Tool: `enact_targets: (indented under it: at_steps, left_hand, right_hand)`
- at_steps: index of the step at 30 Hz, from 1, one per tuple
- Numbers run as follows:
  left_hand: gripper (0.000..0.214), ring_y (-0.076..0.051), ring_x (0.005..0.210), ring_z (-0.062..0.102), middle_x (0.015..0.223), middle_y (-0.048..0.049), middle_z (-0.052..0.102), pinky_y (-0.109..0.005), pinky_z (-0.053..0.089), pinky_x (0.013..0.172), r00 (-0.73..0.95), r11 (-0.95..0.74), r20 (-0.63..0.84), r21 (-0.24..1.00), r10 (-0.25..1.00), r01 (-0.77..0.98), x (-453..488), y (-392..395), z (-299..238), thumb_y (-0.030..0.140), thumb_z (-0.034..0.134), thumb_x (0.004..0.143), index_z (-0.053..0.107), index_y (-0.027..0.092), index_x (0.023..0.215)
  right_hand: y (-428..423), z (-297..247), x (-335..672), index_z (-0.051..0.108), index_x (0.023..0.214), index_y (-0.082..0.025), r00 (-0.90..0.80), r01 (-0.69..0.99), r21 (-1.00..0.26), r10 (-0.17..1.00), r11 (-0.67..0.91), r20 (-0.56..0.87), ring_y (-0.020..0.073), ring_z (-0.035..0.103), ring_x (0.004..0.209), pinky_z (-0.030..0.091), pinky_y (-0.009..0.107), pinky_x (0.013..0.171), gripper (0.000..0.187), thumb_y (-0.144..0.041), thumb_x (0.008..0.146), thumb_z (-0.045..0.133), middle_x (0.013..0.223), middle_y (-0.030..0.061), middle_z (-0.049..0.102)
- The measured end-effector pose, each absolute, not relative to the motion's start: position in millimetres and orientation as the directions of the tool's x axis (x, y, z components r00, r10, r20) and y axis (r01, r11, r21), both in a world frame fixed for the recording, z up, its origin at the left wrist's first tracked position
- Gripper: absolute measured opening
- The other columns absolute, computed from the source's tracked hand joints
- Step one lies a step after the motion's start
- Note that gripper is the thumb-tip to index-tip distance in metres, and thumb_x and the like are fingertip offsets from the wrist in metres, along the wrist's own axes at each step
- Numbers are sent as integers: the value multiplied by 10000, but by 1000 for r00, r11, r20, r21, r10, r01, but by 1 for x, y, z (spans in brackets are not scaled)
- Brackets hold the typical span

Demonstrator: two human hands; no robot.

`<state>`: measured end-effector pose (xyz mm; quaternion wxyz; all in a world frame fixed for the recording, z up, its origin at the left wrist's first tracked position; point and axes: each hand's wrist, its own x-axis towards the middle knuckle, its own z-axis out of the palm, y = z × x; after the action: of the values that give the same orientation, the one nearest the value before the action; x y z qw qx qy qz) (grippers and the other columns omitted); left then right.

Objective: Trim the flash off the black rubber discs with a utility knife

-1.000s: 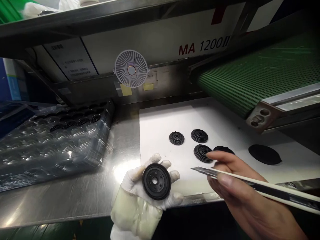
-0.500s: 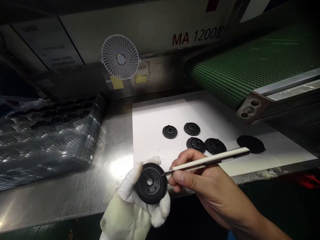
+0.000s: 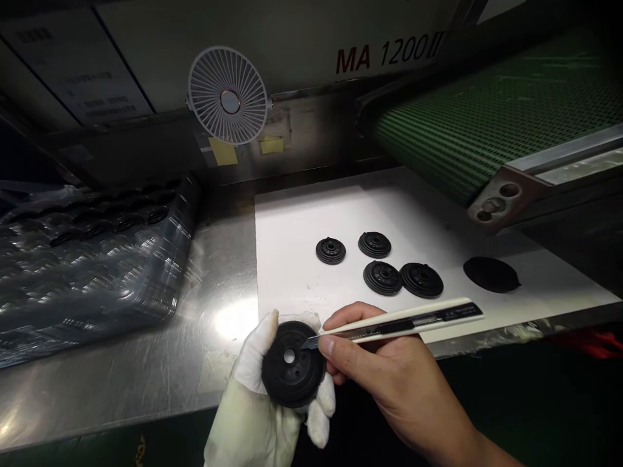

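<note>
My left hand (image 3: 265, 405), in a white glove, grips a round black disc part (image 3: 292, 363) with a centre hole, face up toward me. My right hand (image 3: 389, 383), bare, pinches a slim white utility knife (image 3: 403, 321); its blade tip rests on the disc's upper right face. Several more black discs (image 3: 384, 277) lie on a white sheet (image 3: 292, 259) just beyond my hands, and a flat dark piece (image 3: 490, 274) lies to their right.
A steel bench (image 3: 146, 363) carries a plastic-wrapped tray of black parts (image 3: 87, 259) at the left. A small white fan (image 3: 228, 95) stands at the back. A green conveyor belt (image 3: 487, 123) slopes down at the right, under a machine marked MA 1200.
My right hand brought the knife from the right over to the disc, and the blade tip now touches its face. My left hand has closed more firmly round the disc and tilted it.
</note>
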<state>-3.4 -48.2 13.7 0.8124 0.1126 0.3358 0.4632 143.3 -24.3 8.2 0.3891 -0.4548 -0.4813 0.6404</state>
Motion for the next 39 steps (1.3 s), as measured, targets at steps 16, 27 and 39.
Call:
enact_targets:
  at_steps: [16, 27, 39]
  left_hand:
    - [556, -118, 384, 503, 526, -89, 594, -180, 364, 385, 226, 526, -514, 569, 828, -632, 4, -48, 17, 559, 366, 902, 653, 86, 858]
    - [598, -108, 388, 502, 509, -92, 578, -179, 375, 401, 275, 555, -519, 521, 809, -648, 3, -48, 16, 554, 351, 908, 670, 53, 846]
    - [559, -128, 410, 529, 527, -79, 587, -189, 395, 406, 230, 515, -508, 540, 830, -666, 4, -49, 12, 565, 348, 916, 632, 87, 974]
  right_hand:
    - [-21, 5, 142, 618, 838, -173, -294, -35, -970, 931, -239, -218, 152, 585, 583, 489, 223, 561, 139, -305, 833, 663, 615, -10, 621]
    - [-21, 4, 142, 623, 815, -163, -301, -48, -967, 927, -250, -225, 149, 579, 581, 489, 222, 556, 144, -299, 818, 671, 618, -5, 618]
    - [-18, 2, 144, 631, 827, -163, -339, -114, -946, 907, -302, -249, 164, 564, 602, 472, 258, 573, 160, -307, 803, 696, 639, 5, 610]
